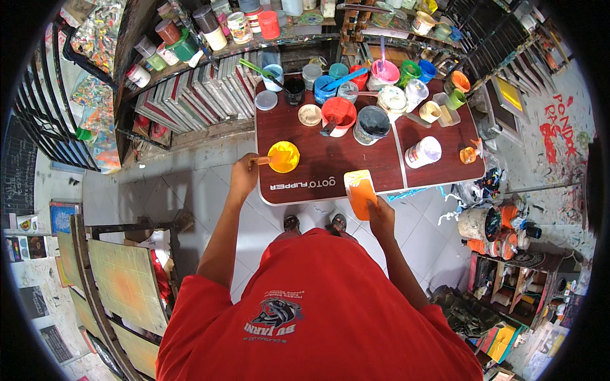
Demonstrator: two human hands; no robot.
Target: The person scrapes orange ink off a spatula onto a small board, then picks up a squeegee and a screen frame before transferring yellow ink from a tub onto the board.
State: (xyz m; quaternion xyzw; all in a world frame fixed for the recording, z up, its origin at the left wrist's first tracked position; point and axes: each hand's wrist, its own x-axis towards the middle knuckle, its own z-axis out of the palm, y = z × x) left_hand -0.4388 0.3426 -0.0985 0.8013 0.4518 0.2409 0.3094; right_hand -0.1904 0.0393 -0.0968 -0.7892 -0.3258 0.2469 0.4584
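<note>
Orange container [361, 195], smeared with yellow and white at its far end, is in the right hand [382, 217], tilted above the near edge of the table, in front of the person's red shirt [330, 298]. The right fingers grasp it at its right side; how they wrap beneath it is hidden. The left hand [244, 175], at the table's left edge, has its fingers closed around the handle of an orange stirrer [258, 160], whose other end reaches into a yellow tub [297, 163]. The dark red table [324, 162] has a pale rim, and a white stripe crosses it to the right.

Farther in, a white tub [416, 156] with pale lilac contents stands right of the stripe, with a small orange pot [467, 155] beyond it toward the right edge. Behind the yellow tub, a round beige lid [309, 115] lies beside a white tub of red paint [340, 131], and a dark grey tub [365, 137] is just right of that. At the back are a blue tub [323, 98] with a blue tool across it, a pink tub [384, 81] and a green cup [410, 71]. Past the table's left side, flat frames [197, 92] stand in a row below a shelf [273, 43] of paint jars [239, 30].
</note>
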